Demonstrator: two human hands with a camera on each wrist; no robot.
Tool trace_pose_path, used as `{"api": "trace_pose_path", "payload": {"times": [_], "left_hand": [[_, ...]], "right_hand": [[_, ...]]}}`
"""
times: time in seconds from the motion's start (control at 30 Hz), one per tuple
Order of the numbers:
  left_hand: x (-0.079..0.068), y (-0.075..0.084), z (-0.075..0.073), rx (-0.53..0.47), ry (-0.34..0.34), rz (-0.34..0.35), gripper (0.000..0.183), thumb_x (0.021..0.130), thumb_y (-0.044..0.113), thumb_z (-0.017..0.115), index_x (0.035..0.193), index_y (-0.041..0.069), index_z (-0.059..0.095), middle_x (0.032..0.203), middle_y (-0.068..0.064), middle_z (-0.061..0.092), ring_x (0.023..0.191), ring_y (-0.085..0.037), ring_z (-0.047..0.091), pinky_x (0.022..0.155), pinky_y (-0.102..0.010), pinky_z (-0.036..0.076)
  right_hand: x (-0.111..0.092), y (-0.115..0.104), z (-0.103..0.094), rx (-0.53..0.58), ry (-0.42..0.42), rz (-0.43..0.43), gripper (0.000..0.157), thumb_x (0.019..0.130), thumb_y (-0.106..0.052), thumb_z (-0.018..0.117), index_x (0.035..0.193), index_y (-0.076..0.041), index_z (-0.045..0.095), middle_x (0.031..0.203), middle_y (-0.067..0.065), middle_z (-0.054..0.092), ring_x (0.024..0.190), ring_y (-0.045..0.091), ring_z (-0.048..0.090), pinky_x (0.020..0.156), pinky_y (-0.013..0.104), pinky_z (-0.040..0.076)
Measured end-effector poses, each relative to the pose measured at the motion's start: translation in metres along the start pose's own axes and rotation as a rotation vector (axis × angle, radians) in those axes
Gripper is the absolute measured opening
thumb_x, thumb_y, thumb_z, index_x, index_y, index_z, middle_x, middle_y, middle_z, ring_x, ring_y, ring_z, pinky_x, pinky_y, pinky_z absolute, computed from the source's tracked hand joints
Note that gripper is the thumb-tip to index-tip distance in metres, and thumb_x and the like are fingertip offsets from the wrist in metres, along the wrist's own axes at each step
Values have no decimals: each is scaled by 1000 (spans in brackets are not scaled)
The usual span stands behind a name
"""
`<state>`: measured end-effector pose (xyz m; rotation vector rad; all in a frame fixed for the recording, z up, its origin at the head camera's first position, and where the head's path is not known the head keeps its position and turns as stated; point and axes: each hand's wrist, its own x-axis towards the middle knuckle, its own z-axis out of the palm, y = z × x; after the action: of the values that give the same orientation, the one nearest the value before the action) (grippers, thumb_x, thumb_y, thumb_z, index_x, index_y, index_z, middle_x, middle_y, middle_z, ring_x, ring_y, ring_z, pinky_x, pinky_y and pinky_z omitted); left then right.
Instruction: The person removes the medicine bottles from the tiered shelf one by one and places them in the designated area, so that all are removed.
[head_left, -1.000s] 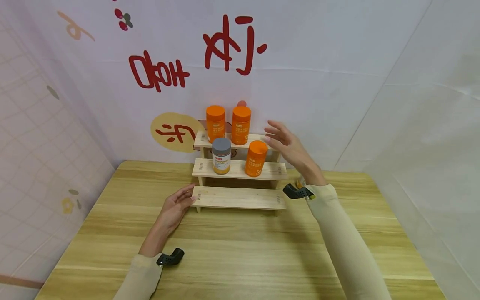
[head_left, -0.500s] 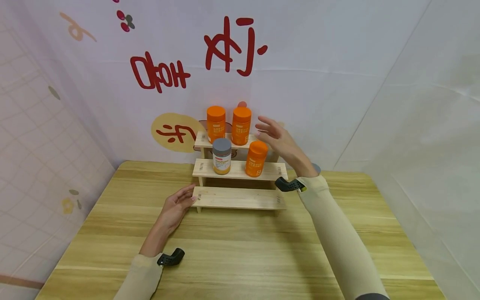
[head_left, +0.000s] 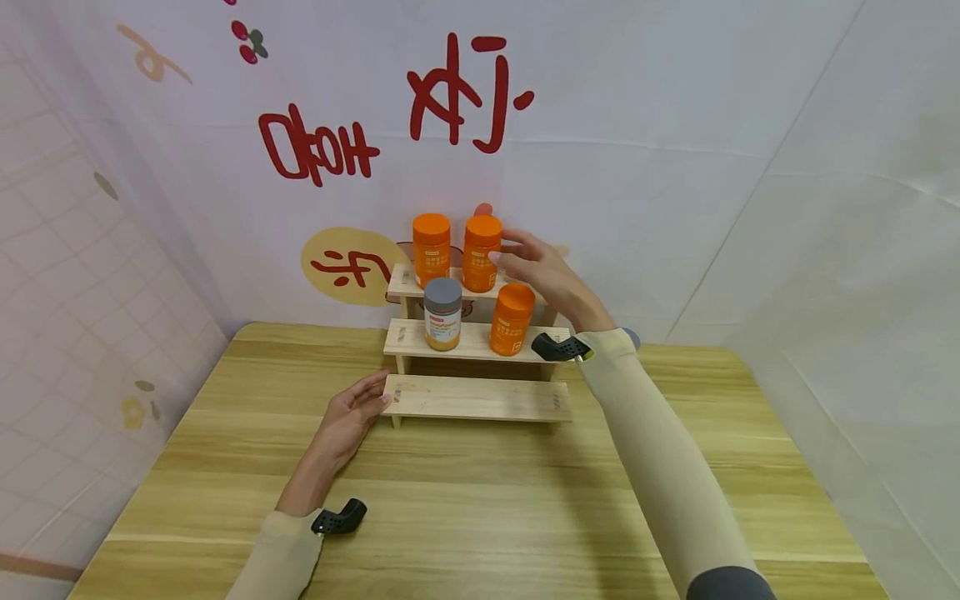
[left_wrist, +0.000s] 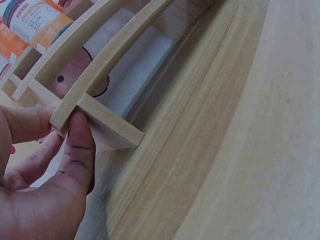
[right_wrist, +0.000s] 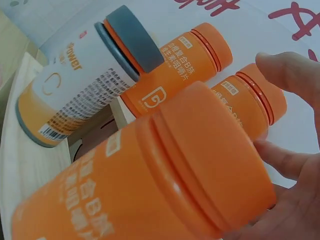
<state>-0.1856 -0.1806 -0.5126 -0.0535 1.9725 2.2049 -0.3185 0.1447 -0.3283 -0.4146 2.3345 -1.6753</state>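
A three-step wooden display rack [head_left: 480, 396] stands on the table. My left hand [head_left: 356, 417] pinches the left end of its lowest step; the left wrist view shows thumb and fingers on either side of the board. On the top step are two orange bottles, a left one [head_left: 431, 250] and a right one [head_left: 480, 258]. My right hand [head_left: 543, 271] reaches to the right one, thumb in front and fingers behind, spread and not curled round it. The middle step bears a white-and-yellow bottle with a grey lid [head_left: 443, 313] and a third orange bottle [head_left: 513, 319].
A patterned white cloth wall [head_left: 622, 167] rises close behind the rack. Beyond my right sleeve [head_left: 645, 433], a grey-blue round edge [head_left: 632, 337] shows on the wooden table [head_left: 480, 517]. The middle-step orange bottle sits just below my right wrist.
My right hand has moved left from beside the rack's top step to the right-hand orange bottle there. My left hand keeps its hold on the lowest step, and the bottles stay in place.
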Motion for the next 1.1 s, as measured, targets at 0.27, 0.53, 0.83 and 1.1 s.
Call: {"api": "trace_pose_path", "payload": {"times": [0.27, 0.53, 0.83, 1.1], "left_hand": [[0, -1, -2, -7, -18, 0, 57, 101, 4, 62, 155, 2, 42, 124, -5, 55, 107, -5, 58, 88, -16, 51], [0, -3, -4, 1, -19, 11, 58, 100, 5, 63, 155, 3, 43, 126, -4, 56, 109, -4, 59, 89, -16, 52], [2, -2, -2, -8, -13, 12, 58, 100, 3, 62, 155, 1, 42, 129, -7, 56, 109, -4, 60, 89, -16, 53], [0, 0, -1, -4, -18, 17, 59, 101, 4, 63, 155, -1, 40, 129, -10, 56, 108, -4, 60, 88, -16, 53]], "right_hand": [[12, -4, 8, -1, -13, 8, 72, 96, -41, 70, 159, -30, 37, 153, 5, 50, 136, 26, 51, 117, 48, 43], [16, -8, 17, -28, 12, 22, 67, 96, -40, 70, 156, -31, 41, 151, 4, 53, 134, 25, 53, 114, 48, 44], [19, -4, 16, -32, 47, 4, 61, 96, -41, 71, 151, -34, 47, 148, 4, 56, 131, 25, 56, 112, 49, 46], [14, 0, 13, -23, 75, 2, 57, 94, -46, 73, 146, -38, 52, 145, 3, 59, 130, 26, 56, 112, 51, 46]]}}
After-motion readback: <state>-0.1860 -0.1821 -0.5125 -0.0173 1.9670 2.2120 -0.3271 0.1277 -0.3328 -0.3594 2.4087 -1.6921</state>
